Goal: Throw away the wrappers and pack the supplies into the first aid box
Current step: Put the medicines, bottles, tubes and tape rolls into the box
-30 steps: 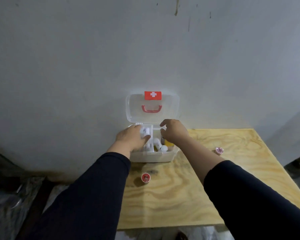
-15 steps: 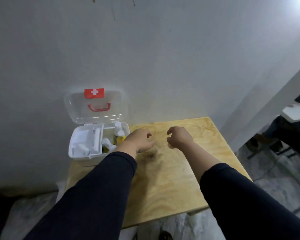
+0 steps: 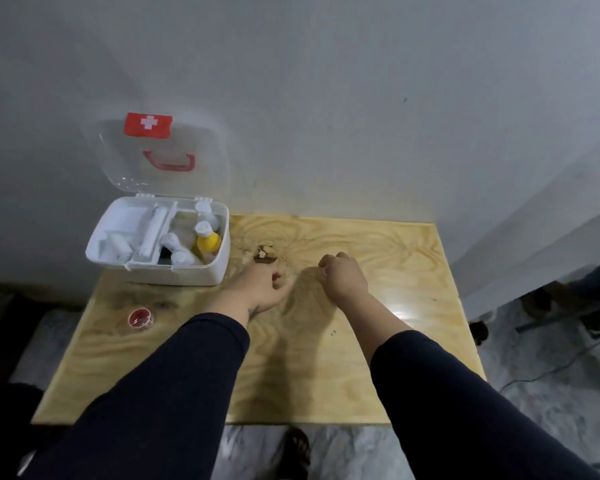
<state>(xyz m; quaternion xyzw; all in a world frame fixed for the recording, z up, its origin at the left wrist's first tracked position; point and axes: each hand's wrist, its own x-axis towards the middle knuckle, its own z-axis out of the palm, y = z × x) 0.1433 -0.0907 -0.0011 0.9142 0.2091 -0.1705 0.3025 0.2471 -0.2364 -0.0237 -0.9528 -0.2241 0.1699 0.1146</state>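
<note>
The white first aid box stands at the table's back left corner. Its clear lid, with a red cross label and red handle, leans open against the wall. Inside lie a yellow bottle, white bottles and bandage rolls. A small red roll sits on the wood in front of the box. My left hand hovers low to the right of the box, fingers curled, nothing visible in it. My right hand is curled knuckles-up on the table; whatever is beneath its fingers is hidden.
The plywood table butts against a grey wall. A dark brown patch with a pale scrap lies just beyond my left hand. The table's right and front edges drop to a marble floor, where a sandalled foot shows.
Both hands have left the box and moved right over the open table. My view swung right, then back a little. A small pink item seen to the right of the box earlier is no longer visible.
</note>
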